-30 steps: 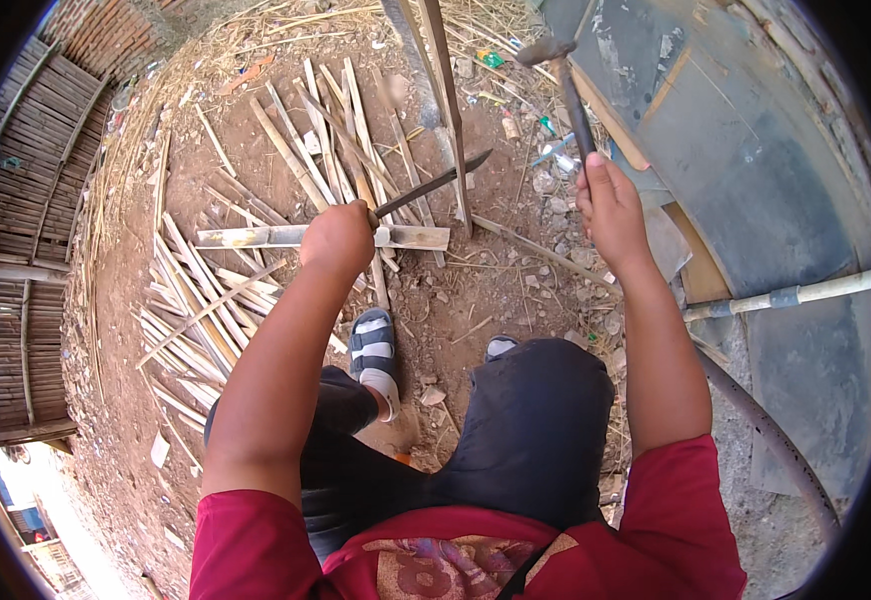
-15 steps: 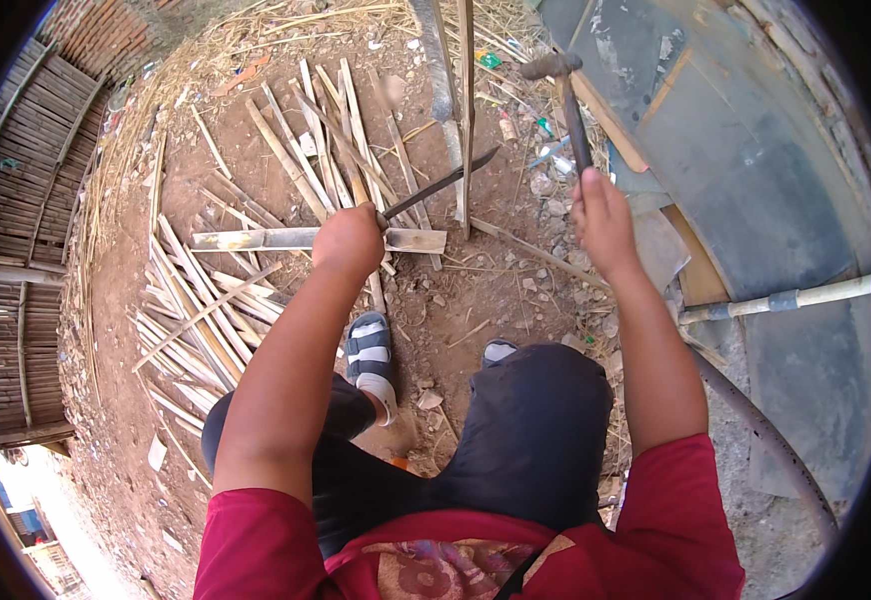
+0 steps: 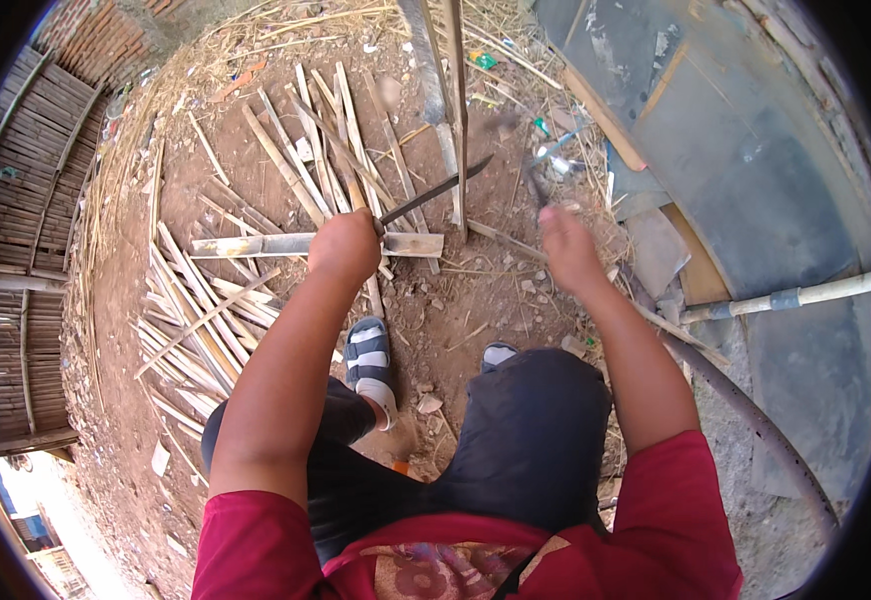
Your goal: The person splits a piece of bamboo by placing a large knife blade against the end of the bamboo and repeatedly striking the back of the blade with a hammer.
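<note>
My left hand (image 3: 346,246) is wrapped round the handle of a long dark-bladed knife (image 3: 434,194). Its blade slants up to the right and its tip reaches past a tall upright bamboo strip (image 3: 459,110). Whether blade and strip touch I cannot tell. Below my left fist lies a flat split bamboo piece (image 3: 256,246), partly hidden by the hand. To the right, my right hand (image 3: 568,244) grips a hammer (image 3: 535,184) by its handle. Motion smears the hammer, and its head is a faint blur near the upright strip.
Split bamboo strips (image 3: 196,310) lie heaped on the dirt at left, with more fanned out ahead (image 3: 326,150). Grey sheets (image 3: 756,180) and a pale pole (image 3: 816,295) stand at right. A curved dark pipe (image 3: 756,420) runs beside my right arm. My sandalled foot (image 3: 368,350) is below.
My right hand has swung the hammer down and to the left, toward the knife and the upright strip. My left hand and the knife have barely moved.
</note>
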Action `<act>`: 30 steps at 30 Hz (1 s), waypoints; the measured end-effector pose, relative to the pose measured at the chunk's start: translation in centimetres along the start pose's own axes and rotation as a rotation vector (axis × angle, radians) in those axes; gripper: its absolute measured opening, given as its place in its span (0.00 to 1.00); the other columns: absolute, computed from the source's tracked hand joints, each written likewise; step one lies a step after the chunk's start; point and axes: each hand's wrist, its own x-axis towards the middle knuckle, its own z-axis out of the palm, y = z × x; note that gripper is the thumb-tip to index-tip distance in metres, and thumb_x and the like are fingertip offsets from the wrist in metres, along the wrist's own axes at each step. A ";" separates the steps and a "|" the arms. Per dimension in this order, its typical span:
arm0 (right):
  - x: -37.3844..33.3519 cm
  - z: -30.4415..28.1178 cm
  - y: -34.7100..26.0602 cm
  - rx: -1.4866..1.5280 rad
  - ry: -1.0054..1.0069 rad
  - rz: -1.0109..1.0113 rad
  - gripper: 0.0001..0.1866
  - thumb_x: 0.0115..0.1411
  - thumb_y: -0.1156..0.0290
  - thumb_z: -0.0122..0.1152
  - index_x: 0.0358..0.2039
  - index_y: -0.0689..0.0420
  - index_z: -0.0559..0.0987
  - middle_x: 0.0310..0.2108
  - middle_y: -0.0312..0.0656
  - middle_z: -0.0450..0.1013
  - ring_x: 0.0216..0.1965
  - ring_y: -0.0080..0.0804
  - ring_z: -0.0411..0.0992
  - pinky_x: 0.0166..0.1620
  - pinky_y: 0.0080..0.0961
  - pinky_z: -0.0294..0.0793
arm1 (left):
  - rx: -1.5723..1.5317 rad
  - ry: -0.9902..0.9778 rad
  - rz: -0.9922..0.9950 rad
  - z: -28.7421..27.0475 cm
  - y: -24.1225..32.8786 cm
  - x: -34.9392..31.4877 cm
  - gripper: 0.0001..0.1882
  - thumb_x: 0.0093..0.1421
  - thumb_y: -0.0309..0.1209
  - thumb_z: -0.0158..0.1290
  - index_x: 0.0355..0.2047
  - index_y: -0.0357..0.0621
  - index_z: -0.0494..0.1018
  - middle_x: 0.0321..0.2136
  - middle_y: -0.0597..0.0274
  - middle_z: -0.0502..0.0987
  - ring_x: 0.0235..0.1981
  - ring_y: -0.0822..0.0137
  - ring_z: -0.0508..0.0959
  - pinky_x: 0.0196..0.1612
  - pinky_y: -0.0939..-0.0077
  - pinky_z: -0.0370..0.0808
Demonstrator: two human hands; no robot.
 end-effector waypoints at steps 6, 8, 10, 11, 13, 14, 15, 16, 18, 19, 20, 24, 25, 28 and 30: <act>2.5 -2.0 0.8 0.074 -0.122 0.299 0.28 0.74 0.47 0.45 0.34 0.62 0.75 0.25 0.48 0.74 0.29 0.45 0.73 0.36 0.41 0.71 | 0.020 0.017 0.016 0.5 -0.8 0.7 0.12 0.63 0.38 0.58 0.41 0.44 0.80 0.39 0.45 0.83 0.43 0.45 0.82 0.48 0.52 0.79; 2.8 -2.8 -0.3 0.215 -0.047 0.249 0.27 0.74 0.48 0.46 0.33 0.61 0.75 0.23 0.44 0.71 0.26 0.40 0.71 0.33 0.38 0.70 | 0.016 0.022 0.006 0.8 -0.9 0.7 0.13 0.63 0.38 0.58 0.41 0.43 0.80 0.39 0.46 0.83 0.42 0.45 0.83 0.48 0.52 0.79; 3.0 -2.9 -1.4 0.281 0.017 0.152 0.24 0.74 0.48 0.48 0.32 0.58 0.74 0.20 0.34 0.67 0.23 0.26 0.67 0.28 0.30 0.67 | 0.016 0.030 -0.005 1.0 -0.7 0.8 0.13 0.63 0.39 0.58 0.40 0.43 0.80 0.39 0.46 0.83 0.42 0.44 0.83 0.47 0.51 0.79; 2.3 -1.9 -0.7 0.139 0.037 0.086 0.25 0.74 0.48 0.47 0.32 0.58 0.73 0.20 0.36 0.67 0.23 0.29 0.67 0.30 0.33 0.68 | 0.021 0.031 0.007 1.2 -0.4 1.0 0.13 0.62 0.39 0.58 0.40 0.43 0.80 0.38 0.46 0.83 0.42 0.45 0.83 0.47 0.51 0.79; 0.3 0.8 1.5 -0.148 0.077 -0.051 0.25 0.74 0.48 0.45 0.33 0.59 0.73 0.21 0.40 0.69 0.24 0.35 0.68 0.32 0.37 0.70 | 0.028 0.043 0.029 1.7 -0.3 1.3 0.12 0.62 0.38 0.58 0.40 0.44 0.80 0.38 0.46 0.83 0.42 0.45 0.83 0.48 0.51 0.79; 0.2 0.8 1.5 -0.191 -0.031 0.022 0.25 0.74 0.48 0.45 0.32 0.58 0.73 0.21 0.39 0.68 0.24 0.33 0.68 0.32 0.36 0.69 | 0.019 0.040 0.030 1.7 -0.5 1.2 0.12 0.62 0.38 0.58 0.40 0.44 0.80 0.38 0.46 0.83 0.42 0.45 0.83 0.48 0.51 0.79; 0.1 0.6 1.5 -0.233 -0.138 0.096 0.25 0.74 0.48 0.45 0.32 0.58 0.72 0.20 0.38 0.67 0.23 0.31 0.67 0.31 0.36 0.69 | 0.009 0.036 0.031 1.8 -0.7 0.9 0.12 0.62 0.38 0.58 0.40 0.44 0.80 0.37 0.46 0.83 0.42 0.45 0.83 0.48 0.52 0.79; 0.2 0.5 1.5 -0.275 -0.245 0.171 0.25 0.74 0.48 0.45 0.32 0.57 0.72 0.20 0.37 0.67 0.23 0.29 0.66 0.31 0.35 0.69 | 0.000 0.033 0.033 1.8 -0.7 0.9 0.12 0.62 0.38 0.58 0.40 0.44 0.81 0.37 0.46 0.83 0.42 0.45 0.83 0.48 0.52 0.79; 1.3 -0.8 0.2 -0.076 -0.168 0.201 0.25 0.74 0.48 0.45 0.32 0.58 0.72 0.20 0.37 0.67 0.23 0.30 0.67 0.31 0.36 0.69 | 0.018 0.038 0.008 2.0 -1.0 0.8 0.11 0.62 0.38 0.58 0.39 0.45 0.81 0.37 0.47 0.83 0.42 0.46 0.83 0.48 0.52 0.79; 1.9 -1.6 -0.8 0.023 -0.131 0.222 0.25 0.74 0.49 0.45 0.31 0.58 0.71 0.19 0.37 0.67 0.23 0.31 0.67 0.31 0.36 0.69 | 0.028 0.035 -0.006 2.2 -1.1 0.8 0.11 0.62 0.37 0.59 0.39 0.45 0.81 0.37 0.47 0.83 0.42 0.46 0.83 0.48 0.52 0.79; 2.3 -2.6 -1.7 0.215 -0.132 0.289 0.25 0.75 0.50 0.45 0.31 0.59 0.71 0.20 0.36 0.67 0.24 0.30 0.68 0.31 0.35 0.69 | 0.072 -0.064 -0.013 1.2 -0.4 0.4 0.12 0.65 0.30 0.51 0.46 0.47 0.80 0.43 0.47 0.83 0.47 0.48 0.83 0.49 0.56 0.80; 2.3 -3.6 -1.6 0.336 -0.086 0.172 0.25 0.75 0.51 0.44 0.31 0.61 0.72 0.23 0.40 0.70 0.27 0.32 0.70 0.34 0.38 0.70 | 0.060 -0.048 -0.015 0.8 0.3 0.3 0.13 0.65 0.31 0.51 0.47 0.47 0.80 0.45 0.48 0.83 0.48 0.49 0.83 0.50 0.56 0.80; 1.2 -1.7 0.5 0.194 -0.030 0.075 0.25 0.75 0.51 0.44 0.32 0.61 0.72 0.24 0.41 0.71 0.28 0.33 0.71 0.35 0.39 0.70 | 0.064 -0.053 -0.015 0.8 0.8 0.4 0.13 0.65 0.31 0.51 0.47 0.47 0.80 0.45 0.48 0.83 0.48 0.49 0.83 0.50 0.57 0.80; -0.4 0.9 5.3 -0.096 -0.189 0.219 0.26 0.76 0.51 0.42 0.33 0.62 0.73 0.25 0.43 0.73 0.29 0.36 0.72 0.37 0.43 0.71 | 0.005 -0.015 -0.047 2.2 0.8 1.2 0.12 0.64 0.36 0.56 0.44 0.47 0.80 0.42 0.47 0.83 0.46 0.47 0.82 0.49 0.54 0.79; -0.3 0.6 5.7 -0.142 -0.262 0.322 0.26 0.75 0.50 0.42 0.33 0.62 0.73 0.26 0.45 0.74 0.30 0.38 0.72 0.37 0.44 0.71 | -0.012 0.013 -0.050 2.6 0.2 1.1 0.12 0.62 0.39 0.59 0.42 0.46 0.80 0.41 0.46 0.83 0.45 0.45 0.82 0.49 0.52 0.79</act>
